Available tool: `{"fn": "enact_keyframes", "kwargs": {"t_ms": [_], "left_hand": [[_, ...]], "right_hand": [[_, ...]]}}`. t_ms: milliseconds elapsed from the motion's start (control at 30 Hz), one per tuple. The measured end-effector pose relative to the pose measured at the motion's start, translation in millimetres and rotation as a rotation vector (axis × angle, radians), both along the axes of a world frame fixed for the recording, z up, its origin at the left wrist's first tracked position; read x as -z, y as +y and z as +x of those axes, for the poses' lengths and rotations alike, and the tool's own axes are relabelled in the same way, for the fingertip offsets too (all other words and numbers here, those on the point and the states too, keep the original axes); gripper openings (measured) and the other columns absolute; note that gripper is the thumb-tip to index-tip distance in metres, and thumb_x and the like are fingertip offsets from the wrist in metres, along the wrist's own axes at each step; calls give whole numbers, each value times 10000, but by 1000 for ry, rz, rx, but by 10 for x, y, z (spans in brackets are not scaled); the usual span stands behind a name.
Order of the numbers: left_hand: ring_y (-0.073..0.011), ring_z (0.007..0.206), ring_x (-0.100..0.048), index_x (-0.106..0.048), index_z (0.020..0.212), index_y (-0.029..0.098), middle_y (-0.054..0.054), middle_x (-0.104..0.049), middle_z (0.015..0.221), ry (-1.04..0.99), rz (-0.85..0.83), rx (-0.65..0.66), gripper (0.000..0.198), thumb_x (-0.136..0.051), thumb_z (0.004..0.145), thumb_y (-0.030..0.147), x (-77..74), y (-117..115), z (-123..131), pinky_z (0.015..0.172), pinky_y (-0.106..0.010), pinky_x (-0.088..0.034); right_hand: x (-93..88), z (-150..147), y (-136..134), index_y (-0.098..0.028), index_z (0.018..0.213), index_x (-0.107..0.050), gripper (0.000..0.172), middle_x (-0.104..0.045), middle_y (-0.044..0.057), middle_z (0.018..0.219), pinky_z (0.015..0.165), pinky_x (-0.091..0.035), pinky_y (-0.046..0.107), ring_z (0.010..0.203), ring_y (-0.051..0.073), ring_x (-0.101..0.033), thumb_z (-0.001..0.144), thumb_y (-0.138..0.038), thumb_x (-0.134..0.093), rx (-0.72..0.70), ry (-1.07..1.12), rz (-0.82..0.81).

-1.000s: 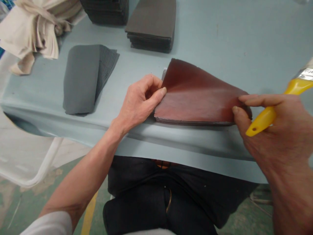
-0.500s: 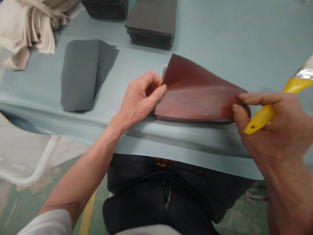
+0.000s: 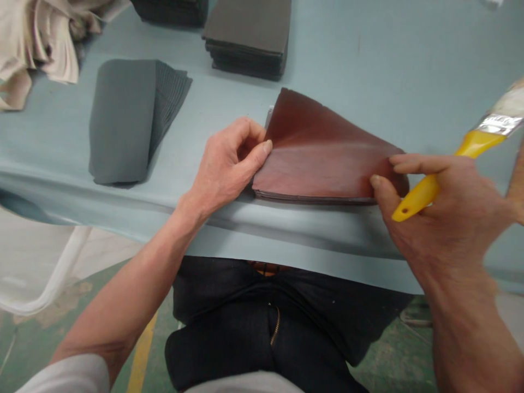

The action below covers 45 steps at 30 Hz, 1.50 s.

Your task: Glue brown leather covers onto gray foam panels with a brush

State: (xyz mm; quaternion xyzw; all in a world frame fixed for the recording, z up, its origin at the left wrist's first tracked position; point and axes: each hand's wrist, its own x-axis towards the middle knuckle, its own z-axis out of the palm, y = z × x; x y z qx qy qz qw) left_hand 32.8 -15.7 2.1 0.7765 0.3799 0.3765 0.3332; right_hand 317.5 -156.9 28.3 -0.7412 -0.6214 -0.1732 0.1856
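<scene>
A stack of reddish-brown leather pieces lies near the table's front edge, its top piece bowed up at the far side. My left hand pinches the left edge of the top leather, thumb above and fingers underneath. At the other end, my right hand has thumb and forefinger on the leather's right edge. That same hand keeps a paintbrush with a yellow handle tucked between its fingers, bristles pointing up and to the right. How many pieces the left fingers grip is hidden.
Left of the leather, grey sheets lie fanned out on the blue-green covered table. Behind stand a dark grey stack and a black stack. Beige cloth strips hang together at the far left. A white frame is below the table edge.
The view has shifted slightly, so everything sits a little further left. Both hands keep their hold on the leather, and the brush stays in my right hand.
</scene>
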Motion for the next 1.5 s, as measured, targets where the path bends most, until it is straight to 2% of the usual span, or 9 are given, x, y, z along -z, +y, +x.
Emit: {"fn": "enact_keyframes", "kwargs": {"t_ms": [133, 400, 600, 767, 867, 967, 1100, 1267, 1500], "left_hand": [[-196, 756, -665, -640, 879, 241, 9, -605, 768, -3, -6, -15, 242, -698, 1032, 420, 13, 8, 1, 771, -366, -586], [-199, 785, -688, -650, 879, 241, -4, -652, 791, -24, -21, -29, 282, -701, 1029, 474, 32, 13, 1, 815, -380, -619], [-177, 722, -647, -638, 876, 241, 2, -647, 788, -32, -10, -27, 305, -697, 1028, 499, 44, 8, 10, 719, -365, -572], [-148, 653, -610, -656, 1151, 265, 34, -636, 777, -25, -19, -46, 336, -659, 1054, 587, 30, -4, -74, 602, -348, -522], [-172, 732, -650, -630, 1231, 282, 12, -700, 901, 78, 152, -173, 352, -663, 1052, 583, -79, -51, -175, 709, -411, -584], [-258, 971, -715, -647, 1256, 296, -47, -760, 1122, 182, 343, -228, 299, -679, 1043, 504, -261, -219, -186, 919, -495, -594], [-337, 1383, -655, -556, 1471, 184, -163, -704, 1465, 346, 459, 19, 435, -591, 1087, 387, -431, -618, 88, 1176, -527, -528], [-374, 1633, -431, -453, 1650, 109, -193, -509, 1713, 610, 367, 205, 691, -626, 1053, 412, -393, -957, 592, 1344, -542, -383], [-425, 1661, -375, -465, 1674, 111, -178, -454, 1750, 767, 348, 135, 815, -746, 978, 428, -339, -1024, 726, 1352, -648, -365]], "right_hand": [[-75, -116, -18, -253, 1130, -729, 341, -821, 81, 1169, 815, -469, 382, 1019, 328, -768, 875, -479, -712, 77, 57, -115], [-143, -269, 0, -250, 1144, -728, 452, -765, 79, 971, 731, -393, 380, 892, 335, -700, 820, -560, -781, 199, 32, -173], [-145, -294, 13, -240, 1139, -731, 467, -795, 78, 1013, 714, -384, 367, 892, 323, -721, 807, -558, -810, 181, 50, -145], [-135, -302, 13, -247, 1132, -734, 445, -802, 63, 1025, 711, -414, 358, 906, 312, -734, 837, -575, -793, 149, 63, -111], [-148, -319, 17, -256, 1141, -727, 434, -790, 72, 998, 711, -419, 364, 914, 320, -727, 866, -587, -780, 166, 86, -152], [-144, -323, 22, -253, 1128, -719, 415, -776, 83, 969, 715, -417, 364, 909, 318, -716, 880, -581, -776, 163, 93, -160], [-108, -305, 24, -246, 1129, -713, 404, -769, 85, 947, 715, -406, 362, 892, 316, -708, 894, -571, -763, 134, 78, -128], [-101, -293, 19, -231, 1131, -731, 402, -776, 97, 929, 683, -371, 356, 840, 314, -708, 929, -579, -717, 111, 48, -110], [-126, -300, 20, -224, 1144, -733, 442, -774, 115, 938, 686, -370, 358, 854, 333, -707, 923, -606, -715, 111, 56, -127]]}}
